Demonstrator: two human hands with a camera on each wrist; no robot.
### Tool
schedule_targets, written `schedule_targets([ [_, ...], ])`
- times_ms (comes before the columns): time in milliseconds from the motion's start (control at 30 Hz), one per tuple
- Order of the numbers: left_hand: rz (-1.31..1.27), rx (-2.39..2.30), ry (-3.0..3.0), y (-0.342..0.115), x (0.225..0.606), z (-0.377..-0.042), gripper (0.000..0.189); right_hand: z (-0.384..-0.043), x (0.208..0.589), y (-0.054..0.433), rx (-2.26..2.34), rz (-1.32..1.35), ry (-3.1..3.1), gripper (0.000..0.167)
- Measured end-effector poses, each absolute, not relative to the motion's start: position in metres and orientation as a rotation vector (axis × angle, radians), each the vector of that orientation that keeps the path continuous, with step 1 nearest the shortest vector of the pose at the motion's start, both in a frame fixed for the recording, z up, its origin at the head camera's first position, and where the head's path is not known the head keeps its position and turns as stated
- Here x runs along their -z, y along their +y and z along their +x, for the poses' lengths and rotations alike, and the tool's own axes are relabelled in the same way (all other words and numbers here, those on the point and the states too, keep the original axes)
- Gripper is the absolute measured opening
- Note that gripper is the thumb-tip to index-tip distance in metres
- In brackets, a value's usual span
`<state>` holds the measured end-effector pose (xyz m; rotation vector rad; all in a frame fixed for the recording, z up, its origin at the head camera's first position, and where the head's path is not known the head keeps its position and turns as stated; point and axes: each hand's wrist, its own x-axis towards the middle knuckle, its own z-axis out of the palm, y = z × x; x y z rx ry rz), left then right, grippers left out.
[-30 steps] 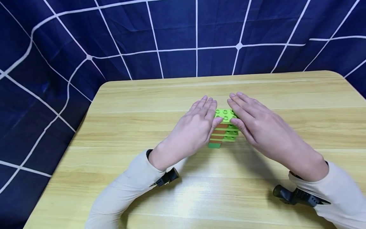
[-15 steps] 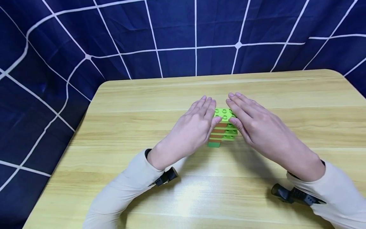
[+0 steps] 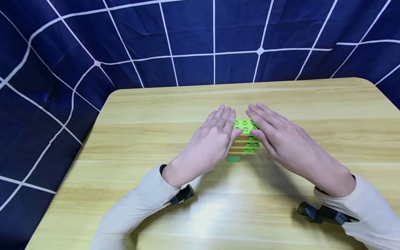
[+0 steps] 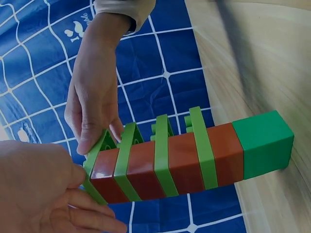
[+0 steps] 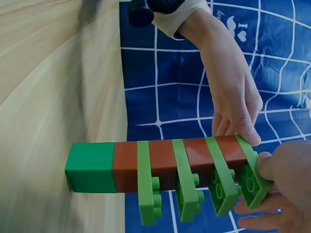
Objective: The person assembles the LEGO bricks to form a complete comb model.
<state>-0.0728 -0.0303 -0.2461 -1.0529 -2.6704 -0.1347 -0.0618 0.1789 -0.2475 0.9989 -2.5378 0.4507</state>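
Between my hands stands an upright toy brick tower (image 4: pixel 184 165): a dark green brick (image 5: pixel 90 167) at its foot, then reddish-brown bricks alternating with several light green studded plates. The plates jut out to the right of the column. My left hand (image 3: pixel 209 140) lies along the left side of the top plate (image 3: pixel 244 127), fingers straight, thumb tip at its near edge. Opposite, my right hand (image 3: pixel 290 144) has straight fingers beside the right end and its thumb on the near right corner. In both wrist views the thumbs touch the top plate; fingers partly reach behind the tower.
The tower rests on a light wooden table (image 3: pixel 150 139). Behind and to the left hangs a dark blue cloth (image 3: pixel 193 38) with white grid lines. A black camera (image 3: pixel 182 195) sits under the left wrist, another black camera (image 3: pixel 325 214) under the right.
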Motion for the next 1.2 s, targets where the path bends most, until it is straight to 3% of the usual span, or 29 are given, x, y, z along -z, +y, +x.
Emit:
schedule_targets([
  [667,-0.981,0.264,-2.86,-0.043,0.234,-0.076,0.065,-0.066,0.236,0.201,-0.471,0.983,-2.552,0.052],
  [1200,-0.439,0.345,-2.924,-0.157,0.232,-0.104,0.073,-0.081,0.237,0.305,-0.437,0.513,-2.738,0.054],
])
